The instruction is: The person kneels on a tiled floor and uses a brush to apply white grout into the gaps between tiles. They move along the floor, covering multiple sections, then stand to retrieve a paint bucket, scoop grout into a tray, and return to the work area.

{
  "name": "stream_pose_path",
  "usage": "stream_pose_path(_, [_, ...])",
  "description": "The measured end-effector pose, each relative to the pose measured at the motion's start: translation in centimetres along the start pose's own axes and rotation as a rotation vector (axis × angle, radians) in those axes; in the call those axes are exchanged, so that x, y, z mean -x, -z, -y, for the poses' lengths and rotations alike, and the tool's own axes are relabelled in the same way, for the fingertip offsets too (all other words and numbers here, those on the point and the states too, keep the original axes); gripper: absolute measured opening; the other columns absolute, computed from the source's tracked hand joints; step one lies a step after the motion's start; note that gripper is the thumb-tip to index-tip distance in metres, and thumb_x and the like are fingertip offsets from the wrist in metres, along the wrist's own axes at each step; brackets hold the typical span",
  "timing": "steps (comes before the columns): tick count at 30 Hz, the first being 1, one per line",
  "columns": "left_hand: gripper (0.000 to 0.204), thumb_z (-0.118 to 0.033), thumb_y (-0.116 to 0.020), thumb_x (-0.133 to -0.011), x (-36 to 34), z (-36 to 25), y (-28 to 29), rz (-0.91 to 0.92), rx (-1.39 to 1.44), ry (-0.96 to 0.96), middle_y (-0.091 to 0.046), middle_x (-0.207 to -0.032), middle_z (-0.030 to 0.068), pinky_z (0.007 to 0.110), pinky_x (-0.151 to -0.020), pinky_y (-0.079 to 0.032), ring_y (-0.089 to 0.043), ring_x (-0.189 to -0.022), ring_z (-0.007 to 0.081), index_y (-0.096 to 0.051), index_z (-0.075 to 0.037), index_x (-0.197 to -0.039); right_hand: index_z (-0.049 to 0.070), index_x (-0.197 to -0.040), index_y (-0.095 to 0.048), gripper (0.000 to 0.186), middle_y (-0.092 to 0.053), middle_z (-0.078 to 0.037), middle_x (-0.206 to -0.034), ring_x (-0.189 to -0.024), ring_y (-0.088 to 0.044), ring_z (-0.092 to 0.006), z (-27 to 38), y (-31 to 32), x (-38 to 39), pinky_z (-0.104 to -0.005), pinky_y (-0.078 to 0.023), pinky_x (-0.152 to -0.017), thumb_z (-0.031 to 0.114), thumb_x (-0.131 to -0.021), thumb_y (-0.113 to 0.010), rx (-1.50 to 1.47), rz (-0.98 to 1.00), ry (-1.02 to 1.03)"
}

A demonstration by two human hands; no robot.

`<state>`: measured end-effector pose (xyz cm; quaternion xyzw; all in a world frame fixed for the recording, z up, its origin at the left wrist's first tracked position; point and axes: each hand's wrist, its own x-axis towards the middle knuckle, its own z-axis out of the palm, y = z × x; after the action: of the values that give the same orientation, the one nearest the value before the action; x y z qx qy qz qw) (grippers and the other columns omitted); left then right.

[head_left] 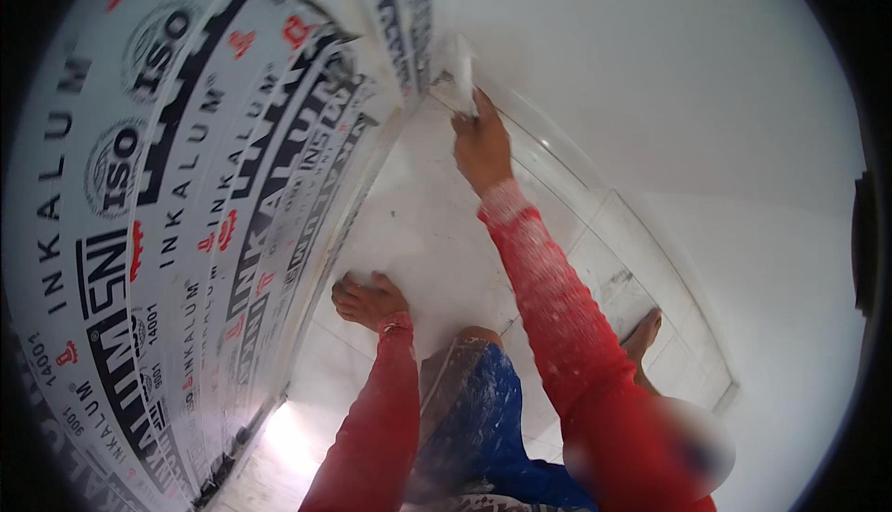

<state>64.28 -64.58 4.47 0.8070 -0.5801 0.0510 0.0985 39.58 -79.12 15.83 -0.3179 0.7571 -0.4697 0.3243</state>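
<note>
My right hand [483, 145] grips a white object [464, 61], perhaps a tool, held upright by the baseboard [534, 145] near the far corner; its full shape is unclear. My left hand [369, 300] rests on the pale, dusty tiled floor [409, 215] with its fingers spread, holding nothing. Both forearms wear red sleeves marked with white dust.
A panel [186, 187] covered in printed protective film lines my left, meeting the floor along a pale frame. A smooth white wall [650, 75] curves along the right. My bare foot [641, 335] and bent knee in blue shorts [483, 391] are low in view.
</note>
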Motion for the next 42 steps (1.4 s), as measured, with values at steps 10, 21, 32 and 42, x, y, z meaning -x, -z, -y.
stream_pose_path(10, [0.050, -0.039, -0.054, -0.091, 0.9, 0.5, -1.1, -0.053, -0.037, -0.009, -0.046, -0.132, 0.0156, 0.050, -0.103, -0.034, -0.042, -0.126, 0.0339, -0.047, -0.007, -0.129, 0.009, -0.144, -0.044, 0.054, -0.060, -0.007, -0.085, -0.065, -0.058, -0.0158, -6.3, 12.7, 7.1, -0.0304, -0.049, -0.062, 0.016, -0.093, -0.061, -0.108, -0.114, -0.146])
stream_pose_path(21, [0.046, -0.042, -0.049, -0.092, 1.8, 0.5, -1.8, -0.132, -0.178, -0.019, -0.052, -0.125, 0.0071, 0.045, -0.101, -0.036, -0.047, -0.120, 0.0275, -0.052, -0.010, -0.124, 0.013, -0.146, -0.042, 0.056, -0.056, -0.007, -0.089, -0.060, -0.054, -0.0112, -13.1, 26.6, 20.4, -0.0279, -0.047, -0.051, 0.019, -0.093, -0.062, -0.250, -0.199, -0.490])
stream_pose_path(32, [0.044, -0.045, -0.050, -0.091, 2.3, 0.4, -2.3, -0.220, -0.182, -0.016, -0.052, -0.123, 0.0077, 0.047, -0.094, -0.040, -0.052, -0.115, 0.0292, -0.052, -0.015, -0.123, 0.011, -0.138, -0.052, 0.052, -0.066, -0.011, -0.101, -0.086, -0.061, -0.0193, -14.6, 30.6, 14.1, -0.0340, -0.050, -0.078, 0.017, -0.089, -0.067, -0.125, -0.182, -0.276])
stream_pose_path(42, [0.042, -0.049, -0.048, -0.089, 1.5, 1.7, -4.2, -0.247, -0.248, -0.029, -0.053, -0.114, 0.0071, 0.048, -0.090, -0.041, -0.054, -0.109, 0.0289, -0.054, -0.017, -0.116, 0.007, -0.135, -0.053, 0.048, -0.060, -0.007, -0.076, -0.052, -0.057, -0.0132, -20.6, 47.8, 32.8, -0.0303, -0.045, -0.043, 0.018, -0.089, -0.062, -0.080, -0.716, -0.587])
